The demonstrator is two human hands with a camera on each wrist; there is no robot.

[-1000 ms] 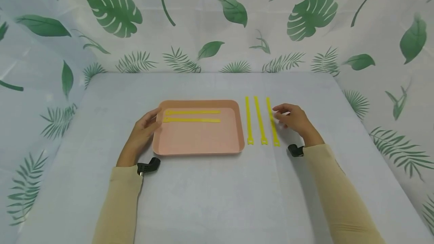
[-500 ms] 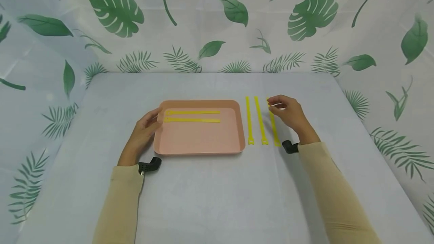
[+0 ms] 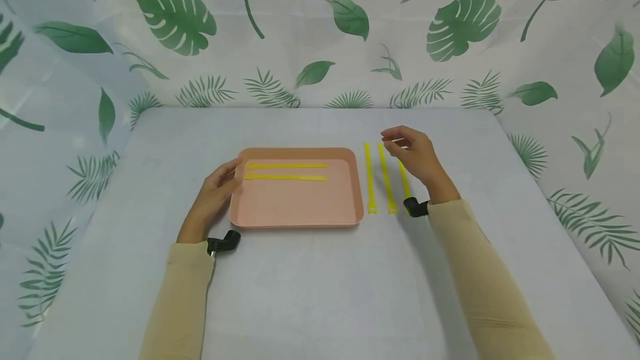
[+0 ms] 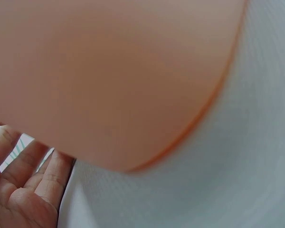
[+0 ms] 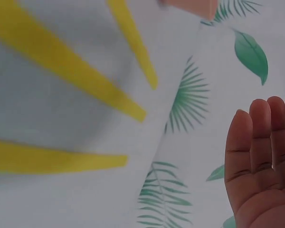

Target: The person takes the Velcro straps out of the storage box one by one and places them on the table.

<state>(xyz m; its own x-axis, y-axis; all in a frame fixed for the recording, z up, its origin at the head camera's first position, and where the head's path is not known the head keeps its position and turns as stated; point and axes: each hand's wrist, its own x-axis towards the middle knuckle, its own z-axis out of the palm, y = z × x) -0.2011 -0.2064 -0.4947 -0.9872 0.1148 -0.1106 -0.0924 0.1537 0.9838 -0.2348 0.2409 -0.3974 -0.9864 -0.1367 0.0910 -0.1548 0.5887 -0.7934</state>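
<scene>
- While the right hand (image 3: 414,154) hangs by three strips (image 3: 386,182), fingers loosely parted, holding nothing, reaching for one seems in hand, calling next for a pinch.
- Two strips (image 3: 287,177) lie in the tray (image 3: 295,207) on the surface (image 3: 320,293).
- Left hand (image 3: 207,199) touches its left rim; fingertips hidden, grip unclear.
- From the head, one strip (image 3: 404,179) has its far end covered.

two flat yellow straps (image 3: 287,165) lie in the pink rectangular tray (image 3: 300,204), one behind the other, on the white table (image 3: 325,293). right of the tray, three long yellow straps (image 3: 385,176) lie side by side. the left hand (image 3: 214,190) is at the tray's left rim; the right hand (image 3: 412,151) is over the right two straps' far ends.
</scene>
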